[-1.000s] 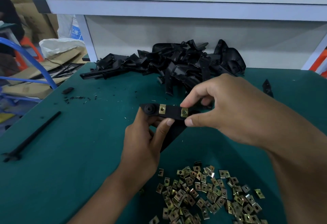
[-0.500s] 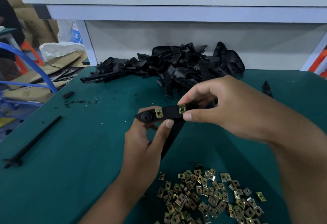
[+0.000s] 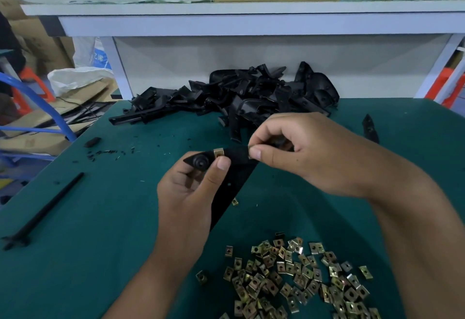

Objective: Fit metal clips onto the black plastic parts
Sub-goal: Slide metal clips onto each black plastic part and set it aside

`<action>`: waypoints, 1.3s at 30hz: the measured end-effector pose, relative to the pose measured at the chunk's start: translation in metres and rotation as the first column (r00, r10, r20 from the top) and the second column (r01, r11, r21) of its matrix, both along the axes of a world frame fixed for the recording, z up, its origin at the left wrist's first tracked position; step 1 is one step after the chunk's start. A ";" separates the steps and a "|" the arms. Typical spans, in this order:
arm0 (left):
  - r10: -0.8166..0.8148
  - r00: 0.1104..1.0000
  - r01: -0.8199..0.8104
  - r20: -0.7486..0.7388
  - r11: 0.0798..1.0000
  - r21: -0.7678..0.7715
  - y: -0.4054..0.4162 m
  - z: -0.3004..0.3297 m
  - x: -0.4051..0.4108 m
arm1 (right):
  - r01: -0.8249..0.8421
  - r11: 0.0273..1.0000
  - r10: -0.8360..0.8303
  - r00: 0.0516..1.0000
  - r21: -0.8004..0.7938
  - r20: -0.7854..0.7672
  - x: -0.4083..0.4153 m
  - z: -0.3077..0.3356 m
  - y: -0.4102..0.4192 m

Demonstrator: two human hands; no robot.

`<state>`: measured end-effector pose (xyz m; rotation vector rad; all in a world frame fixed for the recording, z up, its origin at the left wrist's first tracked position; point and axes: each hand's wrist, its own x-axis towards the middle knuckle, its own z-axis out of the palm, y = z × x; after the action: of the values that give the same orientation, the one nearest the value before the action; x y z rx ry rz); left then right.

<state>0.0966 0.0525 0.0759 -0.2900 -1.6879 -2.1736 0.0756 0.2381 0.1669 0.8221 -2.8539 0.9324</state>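
We are holding one black plastic part [image 3: 232, 167] in the air above the bench [image 3: 100, 218], between the clip heap and the stock pile. One metal clip [image 3: 219, 153] is sitting on its upper edge near the round boss. Our left hand [image 3: 187, 198] is gripping the boss end, fingers curled round it, thumb beside the seated clip. Our right hand [image 3: 302, 152] is pinching a second clip [image 3: 250, 151] against the same edge further along, thumb and forefinger closed on it — mostly hidden, so we cannot tell how far home it is.

Risks, as we are judging them: the second clip is going on skewed if the pinch is not square to the edge; it may spring off and drop among the loose clips [image 3: 289, 276]; twisting the long arm may loosen the first clip.

Around: the pile of black parts [image 3: 251, 97] is lying at the back of the bench, a black rod [image 3: 45, 210] at the left, one stray clip [image 3: 234, 202] just under the held part. Nothing is standing between the hands and the heap.
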 end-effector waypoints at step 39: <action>-0.700 0.683 0.711 0.206 0.703 0.031 0.143 0.037 0.154 | 0.505 0.526 -0.607 0.787 -0.684 0.115 0.277 -0.022 0.114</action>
<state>0.2505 0.1953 0.1127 -0.9028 -1.9692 -2.7786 0.3521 0.3525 0.1452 -0.1276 -2.0813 1.5507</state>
